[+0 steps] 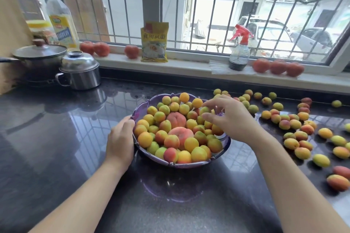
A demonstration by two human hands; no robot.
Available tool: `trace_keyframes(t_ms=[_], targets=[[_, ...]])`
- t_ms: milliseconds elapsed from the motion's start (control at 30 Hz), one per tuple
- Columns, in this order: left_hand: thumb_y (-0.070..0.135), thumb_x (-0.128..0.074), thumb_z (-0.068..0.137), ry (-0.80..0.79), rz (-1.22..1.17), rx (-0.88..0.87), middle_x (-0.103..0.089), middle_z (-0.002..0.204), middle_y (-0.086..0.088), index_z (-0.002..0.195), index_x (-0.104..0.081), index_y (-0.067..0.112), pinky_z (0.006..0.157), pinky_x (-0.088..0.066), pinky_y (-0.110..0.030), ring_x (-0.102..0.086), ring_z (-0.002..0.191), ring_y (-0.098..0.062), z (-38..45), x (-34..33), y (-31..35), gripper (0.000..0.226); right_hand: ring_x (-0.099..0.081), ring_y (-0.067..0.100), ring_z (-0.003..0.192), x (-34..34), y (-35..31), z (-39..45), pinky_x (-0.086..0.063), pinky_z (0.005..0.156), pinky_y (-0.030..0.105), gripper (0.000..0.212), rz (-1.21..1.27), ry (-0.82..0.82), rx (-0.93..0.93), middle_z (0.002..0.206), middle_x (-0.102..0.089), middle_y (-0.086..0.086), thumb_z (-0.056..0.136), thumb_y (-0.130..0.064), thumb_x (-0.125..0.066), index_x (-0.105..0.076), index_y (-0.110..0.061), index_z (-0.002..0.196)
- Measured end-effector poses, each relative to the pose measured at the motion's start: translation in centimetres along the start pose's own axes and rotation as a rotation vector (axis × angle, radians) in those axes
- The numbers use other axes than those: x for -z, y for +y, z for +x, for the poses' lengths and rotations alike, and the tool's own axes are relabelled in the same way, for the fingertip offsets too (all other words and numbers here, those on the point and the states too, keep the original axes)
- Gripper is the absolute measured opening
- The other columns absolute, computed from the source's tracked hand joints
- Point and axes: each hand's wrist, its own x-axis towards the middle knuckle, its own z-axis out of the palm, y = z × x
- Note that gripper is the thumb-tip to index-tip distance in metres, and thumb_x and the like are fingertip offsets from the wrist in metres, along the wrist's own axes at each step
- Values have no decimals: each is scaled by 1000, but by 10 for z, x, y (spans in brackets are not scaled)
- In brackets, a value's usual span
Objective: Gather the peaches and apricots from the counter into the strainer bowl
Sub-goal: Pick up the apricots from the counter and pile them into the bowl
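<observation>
Glossy dark counter [56, 128]; translucent purple plastic strainer bowl [198, 164]

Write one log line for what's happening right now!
left hand holds purple strainer bowl rim | right hand open over piled fruit | apricots left on counter
</observation>
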Motion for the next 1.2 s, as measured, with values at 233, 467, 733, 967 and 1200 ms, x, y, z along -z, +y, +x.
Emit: trace_keyframes(t_ms=[233,467,733,967,1200], targets=[[41,-37,86,-12,-9,-8,-69,84,-6,86,-66,10,71,-44,-24,-57,75,-8,1,0,0,42,-51,18,104,-10,2,3,-45,97,47,29,-201,-47,48,103,-61,-16,92,-34,-72,-70,-32,121],[40,-36,87,-22,-10,-15,-72,87,0,89,-69,12,72,-45,-24,-60,83,-7,-1,0,1,44,-48,14,103,-13,4,4,-47,93,37,28,-214,-59,62,108,-59,-11,93,-36,-71,-73,-33,121],[40,-37,88,-15,7,-12,-72,89,-3,91,-70,12,85,-48,-43,-61,92,-26,2,1,-2,44,-60,9,91,-6,11,7,-50,82,27,20,-5,87,13,96,-67,-12,97,-33,-65,-75,-26,112],[40,-37,88,-23,2,-2,-71,85,2,90,-70,15,83,-48,-41,-61,91,-23,2,1,-3,42,-55,39,114,-9,108,0,-44,96,42,29,-82,500,-528,124,-58,22,95,-6,-53,-68,-6,120],[40,-37,88,-32,-17,-3,-68,82,-1,86,-66,11,77,-46,-37,-57,81,-19,0,0,-2,41,-45,42,135,-15,115,19,-43,102,49,65,-282,317,-654,165,-22,8,97,-18,-48,-26,-16,158]])
